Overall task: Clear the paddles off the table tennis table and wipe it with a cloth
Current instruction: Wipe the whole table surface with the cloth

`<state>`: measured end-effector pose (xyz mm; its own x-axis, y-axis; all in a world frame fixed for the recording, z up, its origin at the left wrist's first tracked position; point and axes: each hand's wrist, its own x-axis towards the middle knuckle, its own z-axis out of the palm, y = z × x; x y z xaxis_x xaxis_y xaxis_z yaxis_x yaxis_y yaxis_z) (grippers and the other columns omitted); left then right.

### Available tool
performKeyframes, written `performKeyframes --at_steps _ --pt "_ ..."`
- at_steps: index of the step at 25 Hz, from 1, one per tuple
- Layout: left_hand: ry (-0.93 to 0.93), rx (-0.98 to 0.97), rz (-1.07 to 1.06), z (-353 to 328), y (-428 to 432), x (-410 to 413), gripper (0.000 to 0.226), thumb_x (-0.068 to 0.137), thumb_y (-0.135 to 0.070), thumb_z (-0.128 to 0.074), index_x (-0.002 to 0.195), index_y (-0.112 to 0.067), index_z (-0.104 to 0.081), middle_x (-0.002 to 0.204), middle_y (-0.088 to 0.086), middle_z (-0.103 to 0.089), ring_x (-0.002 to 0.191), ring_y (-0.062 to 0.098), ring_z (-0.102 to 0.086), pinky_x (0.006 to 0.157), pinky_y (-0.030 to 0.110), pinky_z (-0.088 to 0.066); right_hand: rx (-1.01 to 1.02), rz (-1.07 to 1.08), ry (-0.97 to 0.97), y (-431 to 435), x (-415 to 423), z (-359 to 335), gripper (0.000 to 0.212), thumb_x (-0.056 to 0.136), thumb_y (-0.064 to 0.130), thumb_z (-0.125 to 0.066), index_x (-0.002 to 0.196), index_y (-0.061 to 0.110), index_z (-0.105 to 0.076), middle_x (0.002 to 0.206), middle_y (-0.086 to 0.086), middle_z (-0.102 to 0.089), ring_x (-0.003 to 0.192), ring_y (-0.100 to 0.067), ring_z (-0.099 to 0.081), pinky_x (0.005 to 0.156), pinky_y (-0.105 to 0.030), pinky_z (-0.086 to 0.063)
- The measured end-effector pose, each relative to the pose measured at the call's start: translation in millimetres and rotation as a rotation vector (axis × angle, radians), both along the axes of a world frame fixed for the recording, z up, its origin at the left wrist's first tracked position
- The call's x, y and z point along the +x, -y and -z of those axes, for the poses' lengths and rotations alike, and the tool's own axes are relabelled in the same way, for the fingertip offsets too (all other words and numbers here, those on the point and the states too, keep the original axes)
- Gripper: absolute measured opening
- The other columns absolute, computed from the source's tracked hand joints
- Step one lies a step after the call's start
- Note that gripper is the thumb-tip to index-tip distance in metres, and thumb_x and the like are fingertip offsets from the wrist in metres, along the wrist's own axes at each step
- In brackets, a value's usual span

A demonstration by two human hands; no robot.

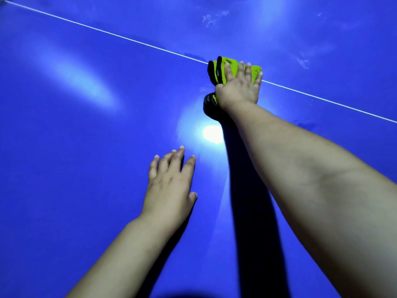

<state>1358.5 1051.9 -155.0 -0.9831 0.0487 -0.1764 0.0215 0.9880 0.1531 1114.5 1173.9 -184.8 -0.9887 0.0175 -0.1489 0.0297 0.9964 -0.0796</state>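
Observation:
The blue table tennis table (pixel 86 168) fills the whole view. A thin white line (pixel 120 36) runs across it from upper left to right. My right hand (pixel 239 89) is stretched far out and presses down on a bunched yellow-green cloth with black edging (pixel 221 70), which lies right on the white line. My left hand (pixel 169 186) rests flat on the table nearer to me, fingers spread and holding nothing. No paddle is in view.
Pale smudges (pixel 212 19) and streaks (pixel 303 61) mark the surface beyond the line. A bright lamp reflection (pixel 212 134) glares just left of my right forearm. A sliver of net or edge shows at the top left corner (pixel 1 1).

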Motion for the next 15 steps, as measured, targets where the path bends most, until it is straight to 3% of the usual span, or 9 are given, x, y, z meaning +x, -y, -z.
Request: performKeyframes --at_steps 9,15 --pt "0.007 0.052 0.011 -10 -2 55 0.079 0.079 -0.037 -0.065 0.146 -0.022 -0.025 0.156 0.005 -0.013 0.141 0.024 -0.012 0.114 0.042 0.001 -0.022 0.067 0.025 -39 106 -4 0.07 0.091 0.047 -0.035 0.153 0.03 -0.006 0.161 -0.008 0.003 0.148 -0.023 0.01 0.116 -0.048 0.012" --pt "0.05 0.027 0.045 -22 8 119 0.078 0.085 -0.042 -0.058 0.148 -0.024 -0.015 0.156 0.003 -0.003 0.142 0.023 -0.005 0.115 0.041 0.002 -0.029 0.076 0.024 -27 228 -11 0.071 0.091 0.049 -0.035 0.153 0.03 -0.006 0.161 -0.009 0.003 0.148 -0.024 0.011 0.116 -0.048 0.012"
